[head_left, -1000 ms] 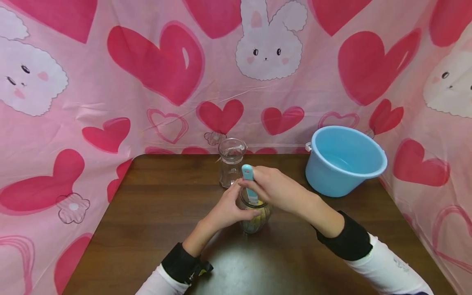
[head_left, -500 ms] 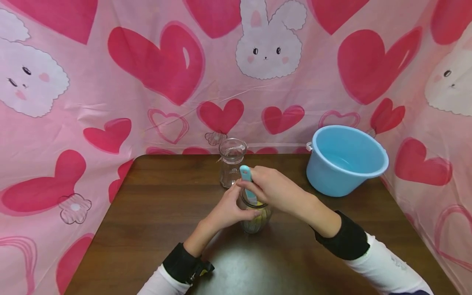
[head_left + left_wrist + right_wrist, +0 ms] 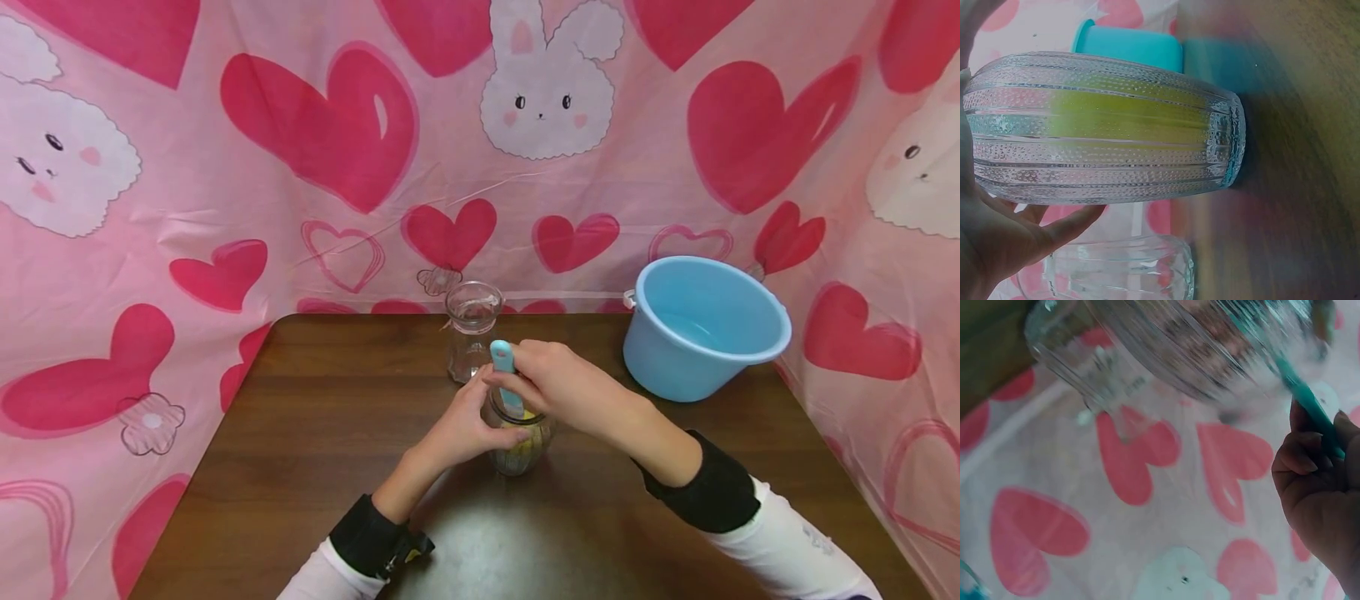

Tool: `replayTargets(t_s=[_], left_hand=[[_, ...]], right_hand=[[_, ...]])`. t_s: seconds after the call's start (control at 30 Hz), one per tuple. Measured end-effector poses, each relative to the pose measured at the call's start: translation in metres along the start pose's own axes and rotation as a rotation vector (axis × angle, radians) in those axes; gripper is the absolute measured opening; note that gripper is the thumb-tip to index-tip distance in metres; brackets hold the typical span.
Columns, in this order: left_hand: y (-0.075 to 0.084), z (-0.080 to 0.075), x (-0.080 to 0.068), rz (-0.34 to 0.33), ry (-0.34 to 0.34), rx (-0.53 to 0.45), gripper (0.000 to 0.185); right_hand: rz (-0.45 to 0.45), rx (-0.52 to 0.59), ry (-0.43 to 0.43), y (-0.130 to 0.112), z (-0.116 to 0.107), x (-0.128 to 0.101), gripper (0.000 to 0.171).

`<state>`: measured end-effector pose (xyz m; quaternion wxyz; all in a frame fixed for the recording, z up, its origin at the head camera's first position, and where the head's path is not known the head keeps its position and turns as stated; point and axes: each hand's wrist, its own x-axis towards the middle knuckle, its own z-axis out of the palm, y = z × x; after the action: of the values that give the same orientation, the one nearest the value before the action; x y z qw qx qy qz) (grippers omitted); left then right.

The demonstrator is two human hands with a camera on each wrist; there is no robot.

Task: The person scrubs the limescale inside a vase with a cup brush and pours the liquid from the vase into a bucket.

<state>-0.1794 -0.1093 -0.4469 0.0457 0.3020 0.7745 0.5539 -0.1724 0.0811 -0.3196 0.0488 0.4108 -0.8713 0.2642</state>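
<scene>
Your left hand [image 3: 463, 427] grips jar [image 3: 520, 442] – right hand [image 3: 558, 385] fingers pinch brush [image 3: 506, 372] inside jar; bucket [image 3: 701, 325] right of jar.

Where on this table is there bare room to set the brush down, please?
The table's left half, left of the left hand, is bare, as is the near edge between the sleeves. It is crowded mid-table: ribbed glass jar, empty glass jar, right hand, and blue basin.
</scene>
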Motion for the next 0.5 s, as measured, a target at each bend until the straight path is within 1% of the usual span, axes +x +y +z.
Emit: replayTargets(t_s=[0.07,0.17,0.27,0.37,0.4,0.5], left_hand=[[0.001,0.0,0.0,-0.008,0.004,0.007,0.093],[0.001,0.0,0.0,-0.011,0.005,0.006,0.099],[0.002,0.001,0.001,-0.006,0.014,0.013,0.095],[0.002,0.001,0.001,-0.002,0.025,0.017,0.084],[0.002,0.002,0.001,-0.002,0.027,0.018,0.081],[0.001,0.001,0.001,0.003,0.028,0.019,0.08]], right_hand=[[0.012,0.013,-0.012,0.004,0.005,0.002,0.019],[0.026,0.028,0.015,0.012,0.008,0.005,0.021],[0.061,0.071,0.07,0.019,0.005,0.011,0.025],[0.095,0.104,0.139,0.02,-0.005,0.016,0.026],[0.103,0.107,0.162,0.02,-0.008,0.017,0.025],[0.107,0.108,0.236,0.015,-0.021,0.02,0.02]])
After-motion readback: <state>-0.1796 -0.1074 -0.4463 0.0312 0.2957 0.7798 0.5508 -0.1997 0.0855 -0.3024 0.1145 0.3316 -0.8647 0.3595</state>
